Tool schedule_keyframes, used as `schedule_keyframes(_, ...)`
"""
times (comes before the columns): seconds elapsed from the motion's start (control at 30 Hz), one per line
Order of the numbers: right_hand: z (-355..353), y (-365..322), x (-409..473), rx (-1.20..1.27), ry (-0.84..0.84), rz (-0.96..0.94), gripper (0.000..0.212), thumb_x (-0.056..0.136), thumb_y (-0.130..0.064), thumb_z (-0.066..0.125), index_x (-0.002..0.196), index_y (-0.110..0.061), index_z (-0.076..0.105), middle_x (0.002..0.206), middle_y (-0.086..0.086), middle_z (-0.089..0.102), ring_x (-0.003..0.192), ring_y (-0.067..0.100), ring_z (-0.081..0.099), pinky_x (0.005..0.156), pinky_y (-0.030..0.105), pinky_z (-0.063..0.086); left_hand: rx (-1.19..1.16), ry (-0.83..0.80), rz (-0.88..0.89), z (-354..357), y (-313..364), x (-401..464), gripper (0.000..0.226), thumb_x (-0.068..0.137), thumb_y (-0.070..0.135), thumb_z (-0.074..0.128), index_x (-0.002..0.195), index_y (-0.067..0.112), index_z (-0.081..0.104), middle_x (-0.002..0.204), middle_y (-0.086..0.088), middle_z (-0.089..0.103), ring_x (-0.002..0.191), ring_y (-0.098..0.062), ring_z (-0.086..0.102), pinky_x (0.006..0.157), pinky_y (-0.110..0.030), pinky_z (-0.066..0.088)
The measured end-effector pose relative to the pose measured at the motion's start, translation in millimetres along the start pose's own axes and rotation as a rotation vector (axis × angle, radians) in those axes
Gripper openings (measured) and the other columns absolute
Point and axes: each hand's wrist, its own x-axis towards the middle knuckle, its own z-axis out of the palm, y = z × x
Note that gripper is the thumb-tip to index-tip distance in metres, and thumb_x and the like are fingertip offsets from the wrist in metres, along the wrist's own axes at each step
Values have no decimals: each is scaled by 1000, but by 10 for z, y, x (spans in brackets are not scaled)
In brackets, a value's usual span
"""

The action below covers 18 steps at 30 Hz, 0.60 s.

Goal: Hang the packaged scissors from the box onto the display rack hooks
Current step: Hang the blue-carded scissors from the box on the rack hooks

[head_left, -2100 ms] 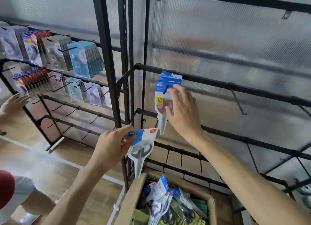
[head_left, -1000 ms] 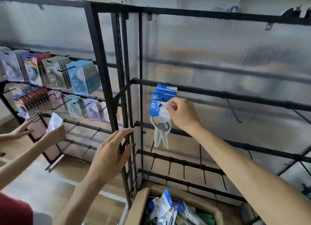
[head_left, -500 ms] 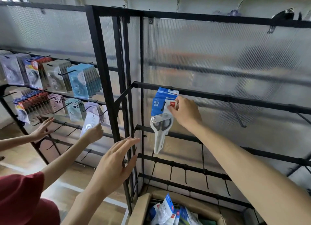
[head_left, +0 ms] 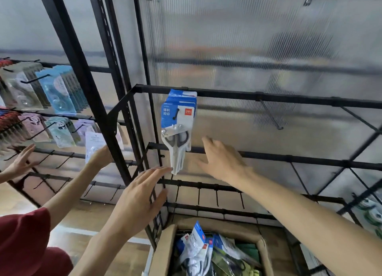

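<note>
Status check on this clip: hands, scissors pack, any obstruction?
Left hand open, empty. Right hand open, clear of pack. Scissors pack hanging on hook, front of stack. Nothing blocking; more packs in box.

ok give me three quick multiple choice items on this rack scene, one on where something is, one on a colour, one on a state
1. Where is the cardboard box?
A. on the top bar
B. on the floor below the hanging scissors packs
C. in the left hand

2. What colour is the top of the scissors packs' card?
A. blue
B. yellow
C. black

3. What is the right hand doing?
A. pinching a pack
B. gripping a bar
C. open, holding nothing

Answers:
1. B, the box sits at the foot of the rack, under the hook that carries the packs.
2. A, the card's top is blue, with a small red logo.
3. C, its fingers are spread just right of the packs, apart from them; the left hand is also open and empty.
</note>
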Motion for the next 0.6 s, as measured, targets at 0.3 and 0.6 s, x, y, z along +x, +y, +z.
schedule_keyframes(0.3, 585, 542, -753, -85, -70, -89, 73, 92, -47, 65, 145, -3, 42, 142, 14, 55, 128, 26, 56, 99, 36, 51, 16, -141, 29, 501, 56, 110, 52, 90, 19, 66, 139, 31, 51, 138, 16, 54, 128, -6, 49, 101, -23, 41)
schedule_keyframes(0.6, 1217, 1077, -1489, 58, -273, 40, 79, 100, -44, 52, 159, -10, 12, 158, 12, 35, 142, 23, 42, 114, 31, 35, 39, -412, 14, 1536, 19, -65, 54, 90, 19, 64, 140, 34, 49, 135, 14, 56, 123, -11, 52, 102, -25, 41)
